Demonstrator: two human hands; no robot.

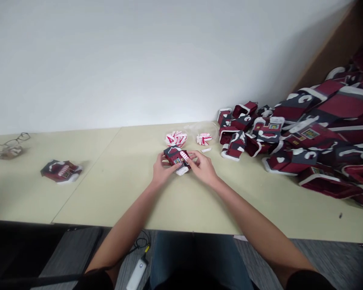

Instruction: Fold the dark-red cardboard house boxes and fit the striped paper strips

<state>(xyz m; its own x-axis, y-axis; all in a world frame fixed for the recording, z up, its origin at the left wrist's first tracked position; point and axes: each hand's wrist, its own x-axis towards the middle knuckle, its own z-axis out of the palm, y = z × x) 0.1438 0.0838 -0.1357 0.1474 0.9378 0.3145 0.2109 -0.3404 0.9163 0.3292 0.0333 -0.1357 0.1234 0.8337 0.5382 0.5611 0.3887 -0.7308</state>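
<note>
A small dark red toy house [175,156] with a grey, snow-trimmed roof is held tilted just above the table between my hands. My left hand [163,171] grips its left side, the thumb lying on the front near the window. From the right, my right hand [203,167] closes on the house, its thumb at a red-and-white striped awning [184,156] over the door. Just behind the house lies a pile of striped pieces [176,139] in a clear shallow dish. More striped pieces [203,139] sit in a second clear container, with a white strip [206,150] in front.
A large heap of similar houses [308,133] fills the right of the pale table [109,197]. Farther left stands a house with a striped awning [62,171]. Eyeglasses [15,140] lie at the far left. A white power strip [137,274] is on the floor.
</note>
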